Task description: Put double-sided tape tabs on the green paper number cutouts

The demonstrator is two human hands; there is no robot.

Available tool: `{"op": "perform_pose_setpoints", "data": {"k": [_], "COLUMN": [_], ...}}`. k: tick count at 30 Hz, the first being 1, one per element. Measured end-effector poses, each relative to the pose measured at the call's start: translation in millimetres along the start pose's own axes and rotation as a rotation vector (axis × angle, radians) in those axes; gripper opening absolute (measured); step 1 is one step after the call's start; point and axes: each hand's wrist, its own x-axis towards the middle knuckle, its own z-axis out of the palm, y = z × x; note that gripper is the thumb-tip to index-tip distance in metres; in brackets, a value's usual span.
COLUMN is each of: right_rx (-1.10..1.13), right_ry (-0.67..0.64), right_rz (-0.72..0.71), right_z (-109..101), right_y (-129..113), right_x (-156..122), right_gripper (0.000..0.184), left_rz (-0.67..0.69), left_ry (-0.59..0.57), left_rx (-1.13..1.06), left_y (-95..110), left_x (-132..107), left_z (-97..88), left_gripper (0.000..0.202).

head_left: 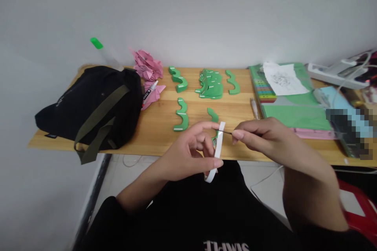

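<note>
My left hand (194,151) holds a narrow roll of white tape (218,147) in front of the desk edge, with the thumb low on it and the index finger near its top. My right hand (260,135) pinches a thin dark pointed tool (226,132), whose exact kind I cannot make out. Its tip reaches across the tape toward my left index finger. Just behind the tape lies a wavy green piece (212,114), partly hidden. Further left are another wavy green piece (182,114) with white strips and a similar stack (178,79).
Wooden desk (153,141) against a wall. Black bag (108,106), crumpled pink paper (148,65) and a glue tube (150,92) at left. Green pile (210,84) and wavy piece (232,82) behind. Pen (254,108), green sheets (294,115) and power strip (335,76) at right.
</note>
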Motion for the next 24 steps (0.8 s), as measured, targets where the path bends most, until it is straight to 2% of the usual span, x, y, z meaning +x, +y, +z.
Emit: {"op": "perform_pose_setpoints", "data": {"k": [7, 11, 13, 16, 18, 19, 21, 23, 24], "right_rx": [0.024, -0.008, -0.038, -0.068, -0.066, -0.055, -0.005, 0.095, 0.162], "right_ry": [-0.007, -0.013, -0.027, -0.031, -0.017, -0.006, 0.016, 0.051, 0.084], "right_rz": [-0.005, 0.001, 0.01, 0.027, 0.039, 0.043, 0.05, 0.053, 0.061], "right_z": [-1.1, -0.9, -0.4, 0.7, 2.3, 3.5, 7.3, 13.9, 18.4], "right_y": [-4.6, -2.0, 2.9, 13.9, 21.5, 24.7, 29.1, 30.6, 30.2], "right_x": [3.3, 5.0, 5.0, 4.9, 6.0, 7.3, 11.2, 16.8, 20.3], "right_gripper": [0.052, 0.052, 0.052, 0.048, 0.046, 0.046, 0.049, 0.05, 0.049], "left_rz": [-0.044, 0.006, 0.072, 0.147, 0.133, 0.092, 0.001, 0.009, 0.049], "left_ry": [-0.078, -0.079, 0.008, 0.336, 0.525, 0.564, 0.534, 0.575, 0.596], "left_rx": [-0.142, -0.134, -0.015, 0.415, 0.765, 0.894, 1.05, 1.097, 1.05], "left_y": [-2.5, -5.4, -5.1, -6.3, -10.2, -12.9, -18.2, -21.2, -21.3], "left_x": [1.4, -1.8, -6.4, -13.2, -15.3, -15.5, -14.7, -12.9, -11.6], "left_z": [-3.4, -9.6, -19.7, -49.1, -75.3, -88.1, -108.1, -115.3, -113.4], "left_gripper": [0.059, 0.07, 0.077, 0.075, 0.074, 0.073, 0.073, 0.066, 0.061]}}
